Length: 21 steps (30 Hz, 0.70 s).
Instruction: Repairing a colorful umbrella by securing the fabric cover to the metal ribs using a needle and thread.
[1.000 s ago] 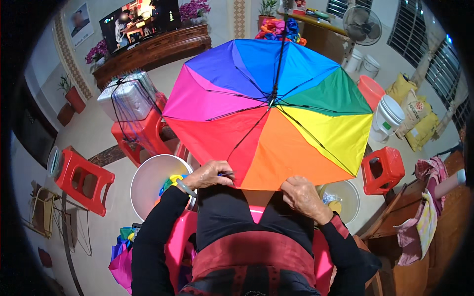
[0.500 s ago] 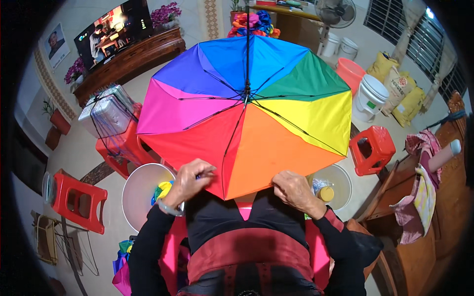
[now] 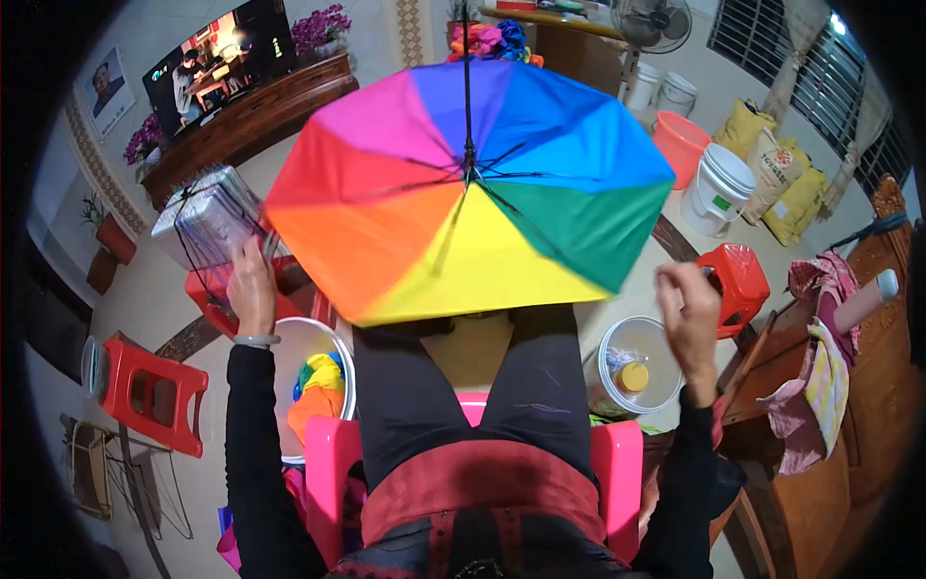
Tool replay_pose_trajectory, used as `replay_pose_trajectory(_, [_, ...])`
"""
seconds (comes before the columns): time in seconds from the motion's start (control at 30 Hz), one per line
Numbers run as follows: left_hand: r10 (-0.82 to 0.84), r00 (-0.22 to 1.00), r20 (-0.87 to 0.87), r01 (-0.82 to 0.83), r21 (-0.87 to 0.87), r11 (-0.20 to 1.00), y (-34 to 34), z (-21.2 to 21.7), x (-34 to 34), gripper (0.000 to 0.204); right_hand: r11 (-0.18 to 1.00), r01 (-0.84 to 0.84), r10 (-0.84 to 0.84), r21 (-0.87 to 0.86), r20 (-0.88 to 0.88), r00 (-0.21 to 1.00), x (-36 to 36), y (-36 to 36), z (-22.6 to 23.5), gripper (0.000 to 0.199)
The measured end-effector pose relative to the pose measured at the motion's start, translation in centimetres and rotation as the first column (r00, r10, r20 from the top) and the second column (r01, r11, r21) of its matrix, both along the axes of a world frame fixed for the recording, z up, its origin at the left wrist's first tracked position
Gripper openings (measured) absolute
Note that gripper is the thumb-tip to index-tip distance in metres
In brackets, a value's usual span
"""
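Note:
A rainbow-coloured umbrella [image 3: 463, 256] is spread in front of my knees, its inner side with black ribs and dark shaft [image 3: 469, 106] facing me. The yellow panel is at the near edge, with orange and red on the left and green on the right. My left hand [image 3: 253, 294] is beside the umbrella's left edge, fingers stretched out; whether they touch the cloth I cannot tell. Off the right edge, my right hand [image 3: 689, 314] is raised with fingers loosely bent and nothing visible in them. What holds the umbrella's shaft is out of view.
By my left leg stands a bucket [image 3: 350, 372] with coloured cloth [image 3: 318, 386]; by my right, another bucket [image 3: 666, 400] holding a yellow-lidded jar [image 3: 632, 377]. Red stools [image 3: 154, 391] [image 3: 738, 289] flank me. A wrapped bundle [image 3: 207, 217] sits on one at left. Lidded pails and sacks [image 3: 772, 164] stand far right.
The umbrella has turned clockwise, bringing yellow to the near edge where orange was. My hands have left the near rim and moved apart, left hand to the left, right hand to the right.

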<state>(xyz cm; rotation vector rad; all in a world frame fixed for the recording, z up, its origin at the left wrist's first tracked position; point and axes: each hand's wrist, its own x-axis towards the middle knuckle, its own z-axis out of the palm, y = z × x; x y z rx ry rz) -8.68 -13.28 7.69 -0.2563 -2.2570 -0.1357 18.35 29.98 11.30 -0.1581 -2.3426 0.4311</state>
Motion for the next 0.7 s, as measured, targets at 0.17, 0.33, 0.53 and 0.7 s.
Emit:
replay_pose_trajectory(0.17, [-0.615, 0.777, 0.139, 0.584, 0.208, 0.785, 2.9, -1.4, 1.1, 0.029, 0.951, 0.13, -0.175, 0.281, 0.142, 0.974, -0.8, 2.8, -2.3, 0.028])
replay_pose_trajectory(0.33, [-0.682, 0.602, 0.416, 0.572, 0.371, 0.732, 5.6, -4.4, 4.3, 0.024, 0.989, -0.036, -0.008, 0.144, 0.297, 0.955, -2.5, 0.5, -6.2, 0.033])
replay_pose_trajectory(0.53, [-0.679, 0.553, 0.483, 0.631, 0.29, 0.72, 6.8, -6.2, 7.4, 0.016, 0.97, -0.241, 0.203, 0.041, 0.419, 0.885, -3.3, -1.5, -8.3, 0.027])
replay_pose_trajectory(0.7, [-0.714, 0.524, 0.464, 0.629, 0.355, 0.692, 8.0, -5.4, 10.0, 0.016, 0.913, -0.39, 0.405, -0.119, 0.37, 0.836, -3.7, -4.3, -7.8, 0.021])
